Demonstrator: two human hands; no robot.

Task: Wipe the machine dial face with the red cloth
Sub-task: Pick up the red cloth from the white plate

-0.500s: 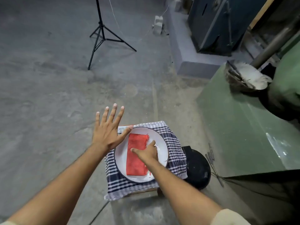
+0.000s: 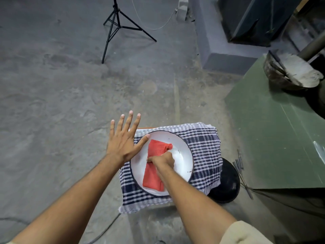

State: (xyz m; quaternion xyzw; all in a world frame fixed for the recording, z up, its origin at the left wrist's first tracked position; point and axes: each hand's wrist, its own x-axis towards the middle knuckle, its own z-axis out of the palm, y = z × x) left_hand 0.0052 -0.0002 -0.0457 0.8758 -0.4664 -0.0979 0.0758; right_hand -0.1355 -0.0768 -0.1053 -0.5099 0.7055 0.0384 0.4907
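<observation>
A folded red cloth (image 2: 155, 150) lies on a round white plate with a dark rim (image 2: 182, 155), which rests on a blue-and-white checked cloth (image 2: 205, 143) draped over a low stand. My right hand (image 2: 162, 161) is closed on the middle of the red cloth, bunching its far corner upward. My left hand (image 2: 124, 138) hovers flat with fingers spread at the plate's left edge, the thumb over the rim. A green machine body (image 2: 274, 131) fills the right side; no dial face is visible.
A black tripod (image 2: 116, 27) stands on the concrete floor at the back. A dirty bowl of grey paste (image 2: 290, 71) sits on the green machine. A black round object (image 2: 226, 184) lies beside the stand, with thin metal rods (image 2: 240, 162) near it.
My right hand has closed on the red cloth and gathered it, so its far corner is crumpled and lifted. My left hand stays spread at the plate's left edge.
</observation>
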